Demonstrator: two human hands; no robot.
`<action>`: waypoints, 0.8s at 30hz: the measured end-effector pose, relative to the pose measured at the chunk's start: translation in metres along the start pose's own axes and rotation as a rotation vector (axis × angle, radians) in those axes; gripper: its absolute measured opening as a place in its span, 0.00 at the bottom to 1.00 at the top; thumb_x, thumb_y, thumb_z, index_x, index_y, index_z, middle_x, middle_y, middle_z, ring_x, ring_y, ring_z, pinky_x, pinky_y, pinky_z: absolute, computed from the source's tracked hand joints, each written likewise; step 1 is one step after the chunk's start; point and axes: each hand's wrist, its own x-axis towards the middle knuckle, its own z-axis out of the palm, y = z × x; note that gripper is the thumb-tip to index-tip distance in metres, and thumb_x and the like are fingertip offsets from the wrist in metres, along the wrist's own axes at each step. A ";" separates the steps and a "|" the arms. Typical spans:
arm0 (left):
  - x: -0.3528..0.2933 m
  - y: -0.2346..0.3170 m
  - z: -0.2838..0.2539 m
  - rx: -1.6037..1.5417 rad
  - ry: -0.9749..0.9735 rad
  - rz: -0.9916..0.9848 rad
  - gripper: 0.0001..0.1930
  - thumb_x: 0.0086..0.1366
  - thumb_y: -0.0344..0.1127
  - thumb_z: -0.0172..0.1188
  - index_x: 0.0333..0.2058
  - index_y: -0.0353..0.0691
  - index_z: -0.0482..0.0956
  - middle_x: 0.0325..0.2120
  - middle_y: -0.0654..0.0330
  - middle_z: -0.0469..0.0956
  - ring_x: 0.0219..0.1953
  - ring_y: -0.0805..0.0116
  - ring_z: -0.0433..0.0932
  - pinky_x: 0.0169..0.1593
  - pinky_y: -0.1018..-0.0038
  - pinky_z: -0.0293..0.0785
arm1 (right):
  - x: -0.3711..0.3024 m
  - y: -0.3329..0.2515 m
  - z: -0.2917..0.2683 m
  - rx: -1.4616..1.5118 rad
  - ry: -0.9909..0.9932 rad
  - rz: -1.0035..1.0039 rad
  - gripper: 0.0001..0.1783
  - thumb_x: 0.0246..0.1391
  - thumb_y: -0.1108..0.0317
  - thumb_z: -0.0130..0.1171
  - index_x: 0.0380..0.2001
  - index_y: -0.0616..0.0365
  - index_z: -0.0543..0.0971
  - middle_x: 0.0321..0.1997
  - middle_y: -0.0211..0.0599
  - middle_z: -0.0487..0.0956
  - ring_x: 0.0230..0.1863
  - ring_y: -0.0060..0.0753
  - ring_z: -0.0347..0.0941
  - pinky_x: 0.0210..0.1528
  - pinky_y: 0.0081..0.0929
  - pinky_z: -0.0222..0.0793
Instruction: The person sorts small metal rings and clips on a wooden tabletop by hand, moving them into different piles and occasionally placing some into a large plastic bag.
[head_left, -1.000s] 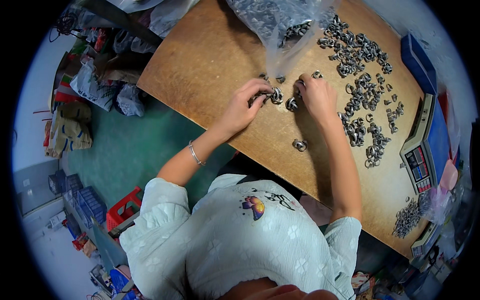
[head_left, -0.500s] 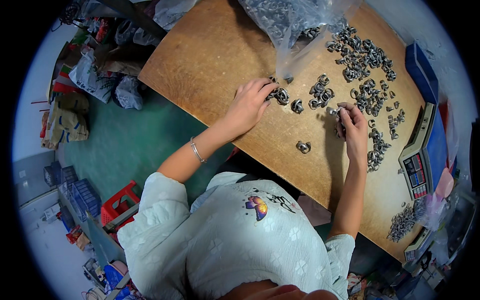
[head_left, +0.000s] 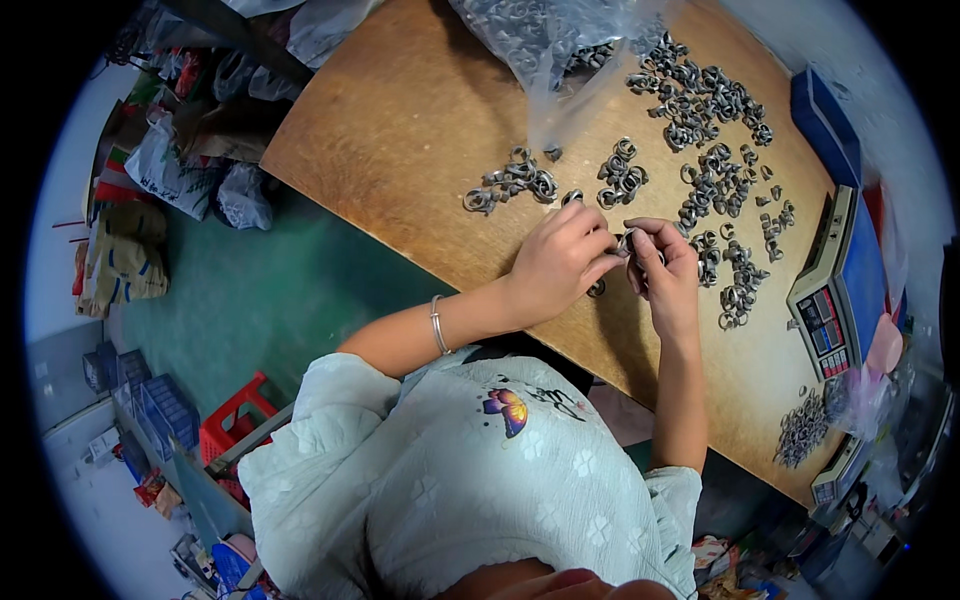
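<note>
So the right hand [head_left: 666,262] is pinching a grey metal ring [head_left: 626,242] between thumb and fingers, a bit right of centre in the frame. The left hand [head_left: 560,255] is meeting it there, fingers bunched together with the tips right up at the ring. Can't tell if that one's really gripping it or just touching it. A silver bracelet [head_left: 438,326] is circling the left wrist.

Moving out a bit, a small ring cluster [head_left: 622,176] is lying just above the hands, and a wider ring group [head_left: 515,178] is sitting further left, near the middle of the frame. A much bigger ring spread [head_left: 705,100] is running down the upper right. All of it is resting on a brown bench [head_left: 380,150].

A clear plastic bag [head_left: 530,45] full of grey pieces is slumping at the top of the frame. Over on the right edge, a scale [head_left: 826,315] is standing by a blue bin [head_left: 826,125], and a heap of small metal bits [head_left: 802,432] is lying at lower right. Off the bench, a red stool [head_left: 232,418] is standing at lower left on a green floor [head_left: 220,290].
</note>
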 end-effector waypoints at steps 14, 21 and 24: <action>-0.018 -0.004 -0.008 -1.000 -0.178 -0.211 0.05 0.52 0.19 0.59 0.27 0.34 0.76 0.30 0.60 0.73 0.34 0.70 0.72 0.39 0.77 0.68 | -0.016 0.004 -0.012 0.612 -0.552 0.471 0.12 0.59 0.60 0.54 0.34 0.59 0.71 0.21 0.28 0.68 0.11 0.12 0.53 0.12 0.10 0.46; -0.024 -0.002 0.006 -1.565 -0.087 -0.440 0.04 0.61 0.27 0.58 0.34 0.34 0.74 0.33 0.62 0.72 0.37 0.73 0.70 0.45 0.77 0.66 | -0.041 0.005 0.013 0.745 -0.326 0.399 0.12 0.61 0.60 0.49 0.33 0.58 0.68 0.20 0.28 0.67 0.10 0.15 0.55 0.11 0.13 0.48; -0.027 0.010 0.008 -1.793 0.029 -0.850 0.07 0.61 0.32 0.58 0.36 0.38 0.73 0.32 0.66 0.70 0.34 0.75 0.65 0.43 0.80 0.62 | -0.049 0.009 0.033 0.523 -0.074 0.227 0.11 0.62 0.62 0.49 0.33 0.59 0.68 0.19 0.29 0.68 0.11 0.16 0.57 0.12 0.13 0.48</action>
